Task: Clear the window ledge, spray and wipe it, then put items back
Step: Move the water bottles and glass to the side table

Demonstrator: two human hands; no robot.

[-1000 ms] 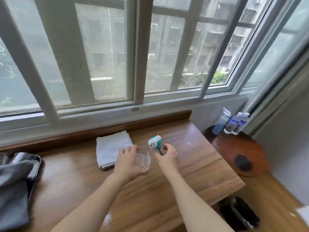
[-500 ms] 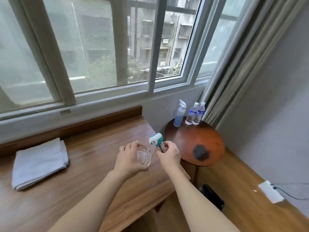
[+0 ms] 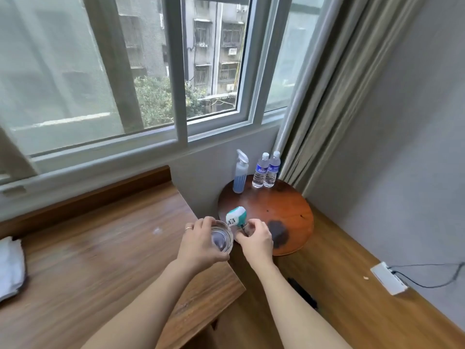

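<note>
At frame centre, the left hand (image 3: 201, 244) holds a glass (image 3: 222, 239) and the right hand (image 3: 255, 239) pinches a small teal gadget (image 3: 236, 216) over the round tabletop (image 3: 289, 207); spray bottle (image 3: 240, 172) untouched, ledge (image 3: 100, 238) unwiped.

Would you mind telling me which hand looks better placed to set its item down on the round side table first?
Right. The right hand, pinching the teal device, is already above the round side table; the left hand, gripping the glass, sits over the ledge.

Two water bottles (image 3: 266, 170) stand together by the curtain (image 3: 334, 79); a white box (image 3: 388, 278) lies on the floor.
</note>
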